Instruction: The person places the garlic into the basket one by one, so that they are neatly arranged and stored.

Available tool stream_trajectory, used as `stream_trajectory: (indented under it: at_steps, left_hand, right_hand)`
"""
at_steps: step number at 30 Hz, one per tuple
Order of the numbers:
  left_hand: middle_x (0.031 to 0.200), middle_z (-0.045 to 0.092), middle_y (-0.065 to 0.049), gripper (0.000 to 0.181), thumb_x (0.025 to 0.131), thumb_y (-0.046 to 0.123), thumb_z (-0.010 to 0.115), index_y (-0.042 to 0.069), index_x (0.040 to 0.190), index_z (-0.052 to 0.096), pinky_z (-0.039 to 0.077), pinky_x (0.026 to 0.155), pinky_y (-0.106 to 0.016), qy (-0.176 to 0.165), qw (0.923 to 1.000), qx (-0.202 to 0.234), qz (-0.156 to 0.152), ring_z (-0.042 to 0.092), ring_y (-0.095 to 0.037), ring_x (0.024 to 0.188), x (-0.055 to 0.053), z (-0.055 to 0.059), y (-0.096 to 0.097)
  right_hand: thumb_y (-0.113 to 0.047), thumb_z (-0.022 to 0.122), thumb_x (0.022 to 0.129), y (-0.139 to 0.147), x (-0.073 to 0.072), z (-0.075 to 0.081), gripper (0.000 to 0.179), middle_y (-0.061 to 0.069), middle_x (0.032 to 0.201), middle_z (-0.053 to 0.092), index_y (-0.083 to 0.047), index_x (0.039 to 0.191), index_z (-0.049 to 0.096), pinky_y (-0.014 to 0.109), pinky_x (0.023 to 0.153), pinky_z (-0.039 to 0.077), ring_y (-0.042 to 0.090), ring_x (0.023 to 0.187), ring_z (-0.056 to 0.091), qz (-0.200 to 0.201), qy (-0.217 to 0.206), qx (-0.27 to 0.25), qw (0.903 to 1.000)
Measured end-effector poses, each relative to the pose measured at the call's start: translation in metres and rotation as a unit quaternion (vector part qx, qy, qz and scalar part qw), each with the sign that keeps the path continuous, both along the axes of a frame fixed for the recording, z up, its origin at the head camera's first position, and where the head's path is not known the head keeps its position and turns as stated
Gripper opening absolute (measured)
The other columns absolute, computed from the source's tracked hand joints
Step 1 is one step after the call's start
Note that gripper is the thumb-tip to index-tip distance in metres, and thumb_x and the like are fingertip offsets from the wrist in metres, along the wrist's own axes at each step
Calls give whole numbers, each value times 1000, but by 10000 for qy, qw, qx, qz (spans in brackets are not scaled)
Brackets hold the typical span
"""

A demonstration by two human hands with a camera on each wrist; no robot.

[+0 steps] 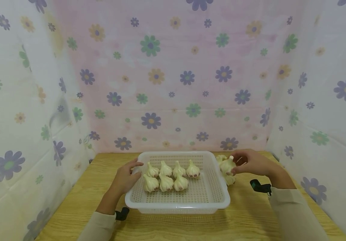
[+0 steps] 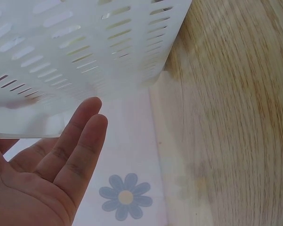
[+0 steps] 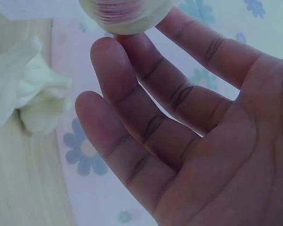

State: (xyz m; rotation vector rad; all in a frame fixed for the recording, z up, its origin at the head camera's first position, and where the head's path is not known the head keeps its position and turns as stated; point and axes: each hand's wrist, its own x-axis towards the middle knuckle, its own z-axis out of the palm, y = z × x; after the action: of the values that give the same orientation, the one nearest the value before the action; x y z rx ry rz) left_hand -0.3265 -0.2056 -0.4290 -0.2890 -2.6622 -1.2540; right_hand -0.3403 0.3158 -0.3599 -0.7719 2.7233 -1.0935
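A white slotted plastic basket (image 1: 177, 205) holds several garlic bulbs (image 1: 166, 183) in two rows toward its left and back. At the basket's left rim is my left hand (image 1: 124, 178), thumb and index tips over the edge. In the left wrist view, other fingers (image 2: 82, 150) lie loosely extended beside the basket's outer wall. To the right, my right hand (image 1: 252, 162) pinches a garlic bulb (image 1: 227, 166) between thumb and fingertips; its purple-streaked base (image 3: 127, 14) shows in the right wrist view. The remaining fingers (image 3: 108, 125) spread below it.
More garlic bulbs (image 1: 230, 180) lie on the wooden table (image 1: 239, 214) just right of the basket, partly hidden behind the held one. Flower-patterned curtains (image 1: 173, 60) enclose the table at the back and both sides. Each wrist carries a small black camera mount (image 1: 260, 186).
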Motion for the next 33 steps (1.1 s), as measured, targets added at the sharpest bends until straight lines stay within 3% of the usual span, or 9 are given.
stream_trajectory:
  at_steps: [7,12,19,24,27,30,33]
  left_hand:
    - [165,40,-12,40,98,17,64,12,137,67,60,93,-52,27,10000,-26,24,57,-52,130,1,1,0]
    - [165,40,-11,39,98,17,63,14,137,67,58,97,-54,34,10000,-85,34,55,-53,132,0,2,0]
    - [165,40,-11,39,98,17,64,13,137,67,62,89,-49,7,10000,-21,15,59,-51,128,0,1,0]
    - [165,41,-11,39,97,18,64,13,136,68,62,90,-49,9,10000,-19,40,59,-50,128,0,1,1]
    - [164,41,-10,40,97,18,64,14,136,68,62,89,-48,36,10000,-54,34,60,-49,128,-1,1,0]
    - [165,41,-10,40,97,19,64,14,137,67,63,88,-47,29,10000,-56,19,60,-49,128,-2,0,0]
    - [165,40,-10,39,98,18,64,14,137,67,62,89,-48,15,10000,-24,1,58,-50,130,-1,0,0]
  right_hand:
    - [-33,83,87,-19,-6,18,47,13,117,68,-6,121,66,35,81,60,25,103,71,143,63,70,9999]
    - [-35,82,88,-35,-9,24,51,15,122,67,-5,126,65,40,84,62,26,105,72,140,-47,127,9998]
    - [-37,82,88,-55,-16,26,52,12,125,68,-8,129,66,39,82,62,21,99,72,257,-217,158,9993]
    - [-41,82,87,-68,-21,24,56,11,127,68,-9,132,67,39,82,61,22,102,70,280,-124,309,9991]
    - [-41,81,87,-77,-24,23,47,7,121,71,-15,124,71,38,79,60,22,100,69,378,-73,439,9983]
    - [-39,80,89,-88,-27,22,28,0,102,71,-16,104,74,35,72,57,17,86,66,614,-131,507,9967]
    - [-37,79,90,-98,-29,22,24,-3,84,63,-15,87,70,32,64,52,14,71,57,850,-239,532,9947]
